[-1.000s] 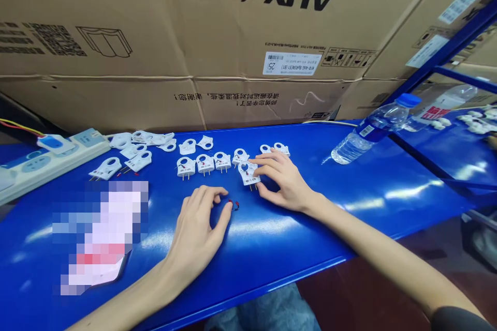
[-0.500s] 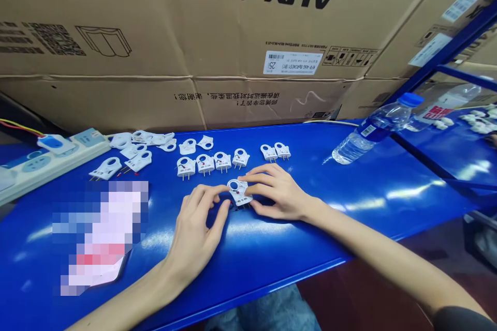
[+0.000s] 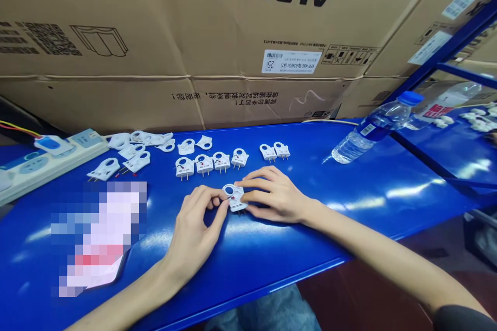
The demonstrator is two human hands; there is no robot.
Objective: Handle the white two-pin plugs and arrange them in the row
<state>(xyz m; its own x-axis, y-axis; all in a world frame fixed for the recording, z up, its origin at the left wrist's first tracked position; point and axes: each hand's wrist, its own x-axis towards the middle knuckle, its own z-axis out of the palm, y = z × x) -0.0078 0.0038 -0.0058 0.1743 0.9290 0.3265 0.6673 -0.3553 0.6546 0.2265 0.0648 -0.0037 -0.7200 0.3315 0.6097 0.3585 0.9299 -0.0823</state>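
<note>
A small white plug part [image 3: 234, 197] with a round hole and metal prongs lies on the blue table [image 3: 349, 201] between my two hands. My right hand [image 3: 274, 197] pinches it from the right with thumb and fingers. My left hand [image 3: 198, 225] meets it from the left, with thumb and forefinger closed at its edge; whatever tiny piece sits between those fingertips is hidden. Behind the hands, a row of several similar white plug parts [image 3: 212, 162] stands in line, and two more [image 3: 275, 151] lie to the right.
A loose heap of white plug shells [image 3: 132, 147] lies at the back left beside a power strip [image 3: 34, 163]. A water bottle [image 3: 373, 126] lies on its side at the right. Big cardboard boxes [image 3: 217, 26] wall off the back. A pixelated patch [image 3: 99, 235] covers the table's left.
My right hand has drawn one plug part from the row toward the table's front and left. My left hand has closed in on it; the small red piece by its fingertips is out of sight.
</note>
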